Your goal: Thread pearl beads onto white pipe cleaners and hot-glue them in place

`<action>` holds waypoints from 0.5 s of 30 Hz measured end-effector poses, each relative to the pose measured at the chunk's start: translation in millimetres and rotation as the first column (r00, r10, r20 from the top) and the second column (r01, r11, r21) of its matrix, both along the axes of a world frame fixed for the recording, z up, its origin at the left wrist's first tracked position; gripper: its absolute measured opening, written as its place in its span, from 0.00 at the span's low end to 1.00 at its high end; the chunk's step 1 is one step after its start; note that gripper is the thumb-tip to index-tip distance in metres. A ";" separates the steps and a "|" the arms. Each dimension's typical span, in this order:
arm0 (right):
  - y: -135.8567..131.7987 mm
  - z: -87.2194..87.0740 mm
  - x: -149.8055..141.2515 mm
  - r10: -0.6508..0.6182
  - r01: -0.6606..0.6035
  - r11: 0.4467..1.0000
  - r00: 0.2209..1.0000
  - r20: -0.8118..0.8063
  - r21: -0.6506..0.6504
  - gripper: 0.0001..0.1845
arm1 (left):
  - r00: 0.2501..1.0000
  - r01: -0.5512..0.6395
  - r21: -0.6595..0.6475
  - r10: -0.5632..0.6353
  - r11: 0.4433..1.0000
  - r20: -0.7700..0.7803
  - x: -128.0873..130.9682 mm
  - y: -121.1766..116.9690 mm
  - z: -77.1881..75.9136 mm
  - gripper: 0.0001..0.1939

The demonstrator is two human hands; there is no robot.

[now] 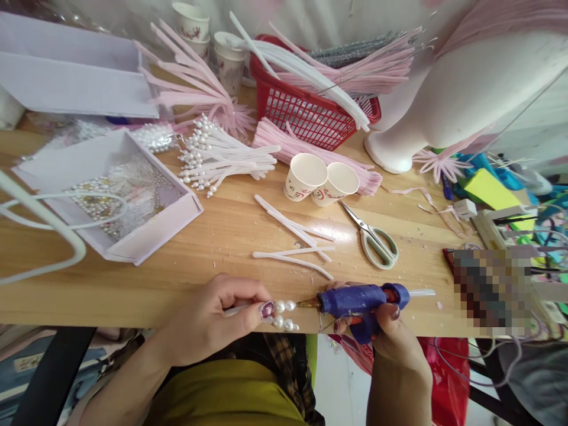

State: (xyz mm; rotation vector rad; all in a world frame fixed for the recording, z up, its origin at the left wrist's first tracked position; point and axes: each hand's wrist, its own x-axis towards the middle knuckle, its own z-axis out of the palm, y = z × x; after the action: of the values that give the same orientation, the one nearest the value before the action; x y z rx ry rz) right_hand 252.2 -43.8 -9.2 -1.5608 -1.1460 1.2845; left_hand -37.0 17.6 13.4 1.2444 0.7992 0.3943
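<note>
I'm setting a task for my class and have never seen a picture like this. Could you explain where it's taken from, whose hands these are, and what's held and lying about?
There is no robot here: a camera on a person's head looks forward and down at their own bare hands. The left hand pinches pearl-tipped pieces. The right hand grips a blue glue gun, its nozzle close by the pearls; whether they touch is hard to tell.

On the wooden table lie loose white stems, scissors and a bundle of pearl-tipped stems. Two paper cups stand near the scissors. Behind are a red basket and, to the left, a white box holding beads.
</note>
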 end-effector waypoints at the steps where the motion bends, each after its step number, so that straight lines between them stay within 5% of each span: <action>1: -0.3 -1.9 2.2 0.048 -0.048 0.999 0.998 -0.038 -0.009 0.38 | 1.000 0.004 0.004 -0.004 1.000 0.008 -0.5 0.1 -0.9 0.15; 7: -3.7 -5.7 10.3 0.219 -0.225 0.974 0.957 -0.189 -0.013 0.42 | 0.999 -0.018 0.025 0.017 1.000 0.036 -2.1 -1.0 -4.7 0.15; 12: -4.3 -6.2 9.8 0.240 -0.246 0.969 0.946 -0.217 -0.002 0.34 | 0.998 -0.036 0.007 0.036 0.999 0.059 -0.5 -1.7 -5.4 0.14; 15: -4.2 -8.3 9.6 0.230 -0.237 0.971 0.947 -0.224 -0.006 0.38 | 0.998 -0.044 0.004 0.044 0.999 0.045 0.5 -1.6 -5.4 0.14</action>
State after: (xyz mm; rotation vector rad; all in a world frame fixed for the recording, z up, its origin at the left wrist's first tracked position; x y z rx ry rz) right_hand 261.8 -48.0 -17.5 -1.2925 -1.1958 1.5977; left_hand -36.5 15.9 8.0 1.2205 0.7889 0.4591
